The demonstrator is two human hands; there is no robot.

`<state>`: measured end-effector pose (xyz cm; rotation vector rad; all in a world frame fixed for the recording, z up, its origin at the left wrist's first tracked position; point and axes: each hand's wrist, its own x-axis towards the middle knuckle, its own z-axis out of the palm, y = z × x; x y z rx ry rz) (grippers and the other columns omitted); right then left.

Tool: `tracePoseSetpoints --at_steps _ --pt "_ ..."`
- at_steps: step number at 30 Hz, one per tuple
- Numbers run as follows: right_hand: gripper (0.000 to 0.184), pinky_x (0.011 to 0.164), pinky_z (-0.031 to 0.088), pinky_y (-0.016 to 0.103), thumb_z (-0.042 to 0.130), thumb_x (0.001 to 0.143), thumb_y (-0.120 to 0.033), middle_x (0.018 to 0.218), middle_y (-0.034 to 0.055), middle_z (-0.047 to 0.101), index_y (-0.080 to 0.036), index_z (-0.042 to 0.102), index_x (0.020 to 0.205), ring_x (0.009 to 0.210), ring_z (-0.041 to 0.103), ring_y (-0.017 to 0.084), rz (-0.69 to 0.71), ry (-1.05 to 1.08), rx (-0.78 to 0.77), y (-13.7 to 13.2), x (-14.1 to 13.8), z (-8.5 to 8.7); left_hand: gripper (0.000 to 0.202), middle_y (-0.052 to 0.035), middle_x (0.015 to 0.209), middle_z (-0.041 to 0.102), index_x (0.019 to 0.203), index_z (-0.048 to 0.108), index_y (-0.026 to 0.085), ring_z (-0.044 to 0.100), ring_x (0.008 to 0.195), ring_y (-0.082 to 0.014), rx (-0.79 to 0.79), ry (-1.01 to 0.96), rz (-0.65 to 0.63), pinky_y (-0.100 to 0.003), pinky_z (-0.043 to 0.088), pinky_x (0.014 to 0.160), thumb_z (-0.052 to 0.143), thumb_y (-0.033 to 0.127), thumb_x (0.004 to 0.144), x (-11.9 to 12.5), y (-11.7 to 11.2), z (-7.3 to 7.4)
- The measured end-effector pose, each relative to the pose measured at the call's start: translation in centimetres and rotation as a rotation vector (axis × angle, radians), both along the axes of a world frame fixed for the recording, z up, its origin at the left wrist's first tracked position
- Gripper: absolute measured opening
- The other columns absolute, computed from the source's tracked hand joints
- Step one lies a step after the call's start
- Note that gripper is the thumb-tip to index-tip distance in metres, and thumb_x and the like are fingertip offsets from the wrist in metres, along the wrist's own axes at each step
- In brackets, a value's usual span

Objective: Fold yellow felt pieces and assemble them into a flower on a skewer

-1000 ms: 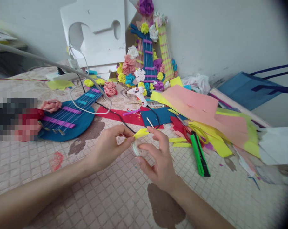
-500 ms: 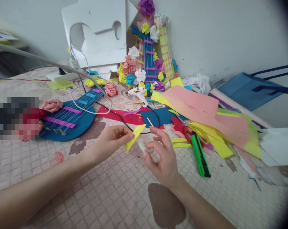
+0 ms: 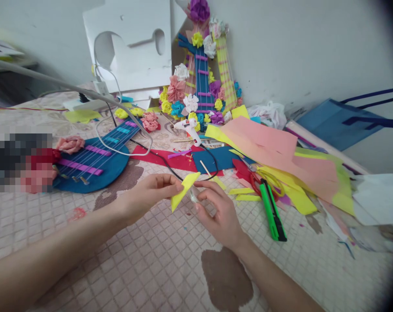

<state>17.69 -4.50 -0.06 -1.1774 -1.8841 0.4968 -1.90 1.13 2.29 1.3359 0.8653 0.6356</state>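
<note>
My left hand (image 3: 162,187) pinches a small folded piece of yellow paper (image 3: 183,190) between thumb and fingers. Close by on the right, my right hand (image 3: 217,210) has its thumb and fingers curled round a small roll of clear tape (image 3: 194,195), held against the paper's right side. Most of the roll is hidden by the fingers. Both hands are above the tiled-pattern tablecloth (image 3: 157,264). Beyond them lie a strip of blue paper (image 3: 215,158) and a red one (image 3: 160,157).
A green box cutter (image 3: 272,212) and scissors (image 3: 274,180) lie to the right, beside stacked pink paper (image 3: 264,134). A white glue gun (image 3: 189,128) stands behind, its cord looping forward. At left rests a blue paper guitar (image 3: 95,167); more decorated guitars (image 3: 205,82) lean on the wall.
My right hand has brought the clear tape slightly left, up against the yellow paper, and its fingers have curled in. The yellow paper has turned a little.
</note>
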Motion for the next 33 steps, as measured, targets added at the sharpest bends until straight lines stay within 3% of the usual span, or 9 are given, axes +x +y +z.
tracePoseSetpoints --at_steps 6,9,12,14,19,25,27,30,33 --pt "0.017 0.091 0.042 0.041 0.062 0.078 -0.022 0.114 0.0077 0.052 -0.023 0.051 0.091 0.11 0.05 0.023 -0.035 0.116 -0.046 0.0 0.0 -0.6 0.02 -0.001 0.072 0.061 0.078 0.062 0.014 0.053 0.065 -0.0116 0.368 0.184 0.021 -0.024 0.044 0.06 0.058 0.033 0.081 0.0 -0.2 0.5" --pt "0.036 0.088 0.043 0.041 0.064 0.077 -0.029 0.116 0.0072 0.05 -0.025 0.046 0.107 0.109 0.05 0.023 -0.084 0.317 -0.042 0.0 -0.1 -0.6 0.019 -0.0004 0.071 0.062 0.078 0.062 0.015 0.054 0.065 -0.0116 0.383 0.221 -0.031 -0.025 0.045 0.062 0.056 0.032 0.082 0.1 -0.4 0.6" --pt "0.056 0.083 0.044 0.038 0.066 0.076 -0.027 0.107 0.0045 0.054 -0.027 0.039 0.125 0.096 0.054 0.02 -0.058 0.411 -0.145 -0.1 -0.4 -0.4 0.018 -0.0001 0.072 0.063 0.077 0.062 0.016 0.054 0.067 -0.0124 0.398 0.27 -0.08 -0.025 0.045 0.064 0.055 0.032 0.082 0.3 -0.7 0.7" --pt "0.053 0.076 0.046 0.034 0.064 0.078 -0.025 0.097 0.0019 0.055 -0.028 0.04 0.126 0.082 0.054 0.016 -0.032 0.452 -0.258 -0.2 -0.7 -0.2 0.019 -0.0001 0.073 0.063 0.077 0.062 0.016 0.054 0.067 -0.0123 0.389 0.287 -0.104 -0.025 0.044 0.064 0.055 0.033 0.083 0.3 -0.9 0.8" --pt "0.031 0.059 0.044 0.023 0.06 0.082 -0.022 0.091 -0.0019 0.051 -0.028 0.048 0.11 0.067 0.051 0.009 -0.074 0.577 -0.358 -0.5 -1.5 0.0 0.027 0.0002 0.069 0.058 0.081 0.061 0.014 0.05 0.061 -0.0103 0.228 0.189 -0.169 -0.023 0.041 0.058 0.054 0.04 0.084 0.6 -1.0 0.6" --pt "0.029 0.063 0.049 0.024 0.059 0.082 -0.02 0.089 -0.0015 0.051 -0.028 0.047 0.107 0.073 0.054 0.011 -0.068 0.574 -0.348 -0.8 -1.6 0.0 0.027 0.0004 0.073 0.058 0.081 0.059 0.015 0.05 0.064 -0.0105 -0.005 0.093 -0.179 -0.022 0.038 0.058 0.065 0.04 0.077 0.4 -0.5 -0.4" --pt "0.037 0.072 0.051 0.029 0.058 0.082 -0.017 0.098 0.0015 0.052 -0.028 0.044 0.114 0.084 0.056 0.014 0.008 0.466 -0.275 -0.8 -1.3 0.2 0.026 0.0021 0.07 0.057 0.082 0.059 0.015 0.047 0.06 -0.009 -0.12 0.063 -0.192 -0.02 0.034 0.054 0.066 0.039 0.076 0.2 -0.3 -0.5" --pt "0.044 0.091 0.046 0.039 0.056 0.079 -0.009 0.122 0.007 0.045 -0.027 0.046 0.118 0.107 0.052 0.02 0.103 0.181 -0.02 -0.7 -0.6 0.5 0.025 0.0029 0.068 0.056 0.081 0.061 0.015 0.043 0.057 -0.0077 -0.258 0.039 -0.22 -0.02 0.03 0.051 0.07 0.037 0.072 -0.2 -0.1 -0.3" --pt "0.036 0.091 0.047 0.039 0.052 0.082 -0.004 0.12 0.0066 0.047 -0.026 0.053 0.11 0.104 0.053 0.019 0.14 -0.02 0.159 -0.5 -0.1 0.6 0.023 0.0025 0.067 0.055 0.078 0.062 0.015 0.043 0.057 -0.0074 -0.334 0.025 -0.26 -0.02 0.03 0.051 0.07 0.036 0.072 -0.2 -0.1 -0.2"
